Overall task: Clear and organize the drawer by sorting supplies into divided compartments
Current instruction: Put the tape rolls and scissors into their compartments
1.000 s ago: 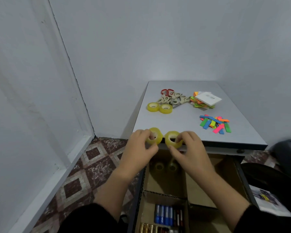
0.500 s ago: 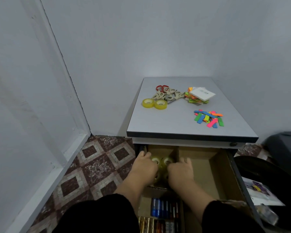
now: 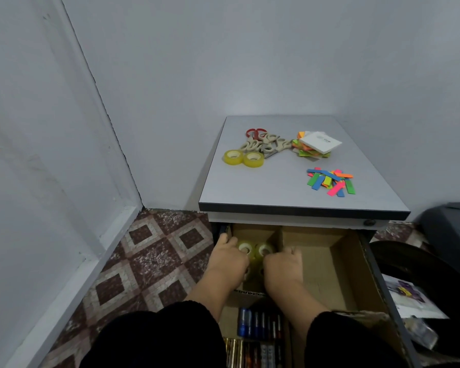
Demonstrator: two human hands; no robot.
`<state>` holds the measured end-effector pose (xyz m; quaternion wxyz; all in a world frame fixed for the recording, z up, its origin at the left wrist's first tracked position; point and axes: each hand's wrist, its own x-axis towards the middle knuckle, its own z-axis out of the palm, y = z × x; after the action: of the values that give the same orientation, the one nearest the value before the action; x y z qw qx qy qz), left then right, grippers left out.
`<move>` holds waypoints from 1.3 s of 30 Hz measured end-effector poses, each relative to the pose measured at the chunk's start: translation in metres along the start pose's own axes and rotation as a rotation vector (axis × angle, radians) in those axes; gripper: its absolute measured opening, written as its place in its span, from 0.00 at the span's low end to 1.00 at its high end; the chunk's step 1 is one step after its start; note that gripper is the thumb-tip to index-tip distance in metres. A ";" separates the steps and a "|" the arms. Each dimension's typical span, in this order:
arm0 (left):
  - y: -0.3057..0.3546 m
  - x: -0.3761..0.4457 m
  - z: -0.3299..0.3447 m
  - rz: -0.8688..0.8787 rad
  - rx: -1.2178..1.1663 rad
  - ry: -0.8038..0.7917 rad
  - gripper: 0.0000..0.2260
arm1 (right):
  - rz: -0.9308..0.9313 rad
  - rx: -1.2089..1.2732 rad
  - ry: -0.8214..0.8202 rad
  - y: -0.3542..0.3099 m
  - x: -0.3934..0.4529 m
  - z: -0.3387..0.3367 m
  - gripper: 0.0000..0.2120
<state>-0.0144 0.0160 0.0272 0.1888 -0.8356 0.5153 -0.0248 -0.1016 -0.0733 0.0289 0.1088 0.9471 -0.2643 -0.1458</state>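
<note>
Drawer [image 3: 353, 264]: lower centre, I see tape rolls [image 3: 253, 250] in its rear-left compartment.
Left hand [image 3: 227, 261]: grips tape.
Right hand [image 3: 283, 264]: grips tape.

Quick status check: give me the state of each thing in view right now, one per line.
drawer: pulled open.
left hand: in the back-left compartment, on a tape roll.
right hand: there too, on a second roll.
two tape rolls on the desk: lying flat, side by side.
scissors: piled, closed.
batteries: lying in a front compartment.
</note>
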 end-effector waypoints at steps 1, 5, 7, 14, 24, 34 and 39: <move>0.000 0.000 0.000 0.000 -0.005 0.002 0.07 | 0.002 0.022 0.014 0.000 -0.001 0.000 0.08; 0.001 -0.004 -0.003 -0.012 -0.040 0.027 0.08 | 0.035 0.262 0.181 0.003 -0.009 0.005 0.12; 0.001 -0.008 -0.004 -0.023 -0.095 0.080 0.08 | 0.060 0.350 0.342 0.004 -0.017 0.006 0.14; -0.015 -0.022 -0.015 -0.023 -0.444 0.921 0.07 | -0.122 0.631 0.997 0.022 -0.009 -0.011 0.18; -0.087 0.048 -0.091 -0.538 -0.847 0.507 0.13 | -0.041 0.690 0.412 0.045 0.069 -0.118 0.31; -0.103 0.083 -0.085 -0.461 -0.573 0.490 0.19 | -0.008 0.508 0.436 0.041 0.094 -0.118 0.26; -0.103 0.079 -0.083 -0.428 -0.633 0.540 0.12 | -0.004 0.579 0.532 0.042 0.086 -0.114 0.17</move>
<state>0.0904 -0.0357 0.1276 -0.2254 -0.9032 0.3444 -0.1215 -0.0133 -0.1395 0.1289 -0.0986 0.9439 -0.2550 0.1854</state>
